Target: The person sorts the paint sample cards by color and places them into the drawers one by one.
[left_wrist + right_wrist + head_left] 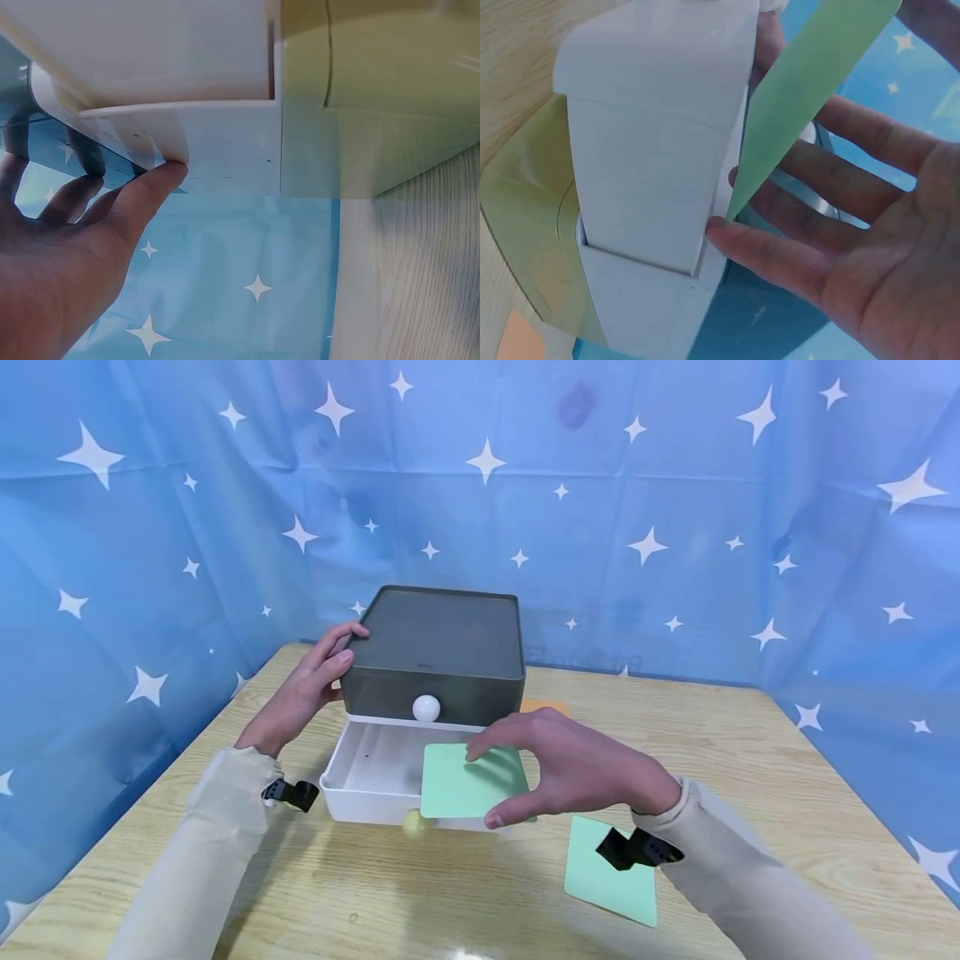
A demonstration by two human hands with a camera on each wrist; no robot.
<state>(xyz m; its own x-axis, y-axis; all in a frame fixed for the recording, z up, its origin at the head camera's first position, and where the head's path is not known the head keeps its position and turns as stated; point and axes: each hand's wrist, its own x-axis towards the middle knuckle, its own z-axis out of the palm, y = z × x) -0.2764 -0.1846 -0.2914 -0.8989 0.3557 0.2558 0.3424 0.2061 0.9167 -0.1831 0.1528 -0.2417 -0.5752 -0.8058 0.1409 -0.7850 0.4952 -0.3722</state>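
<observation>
A dark grey drawer box with a white knob stands on the table. Beneath its grey part a white drawer is pulled out. My left hand rests at the box's left side, its fingertips touching the side and top rim. In the left wrist view, fingers press the side wall. My right hand holds a pale green card between thumb and fingers, over the drawer's right part. The right wrist view shows the card tilted, with fingertips beside the drawer wall.
Another pale green card lies on the wooden table, partly under the right wrist. Something flat and orange shows behind the box at right. A yellow-green lower section sits under the drawer. Blue star-patterned cloth hangs behind.
</observation>
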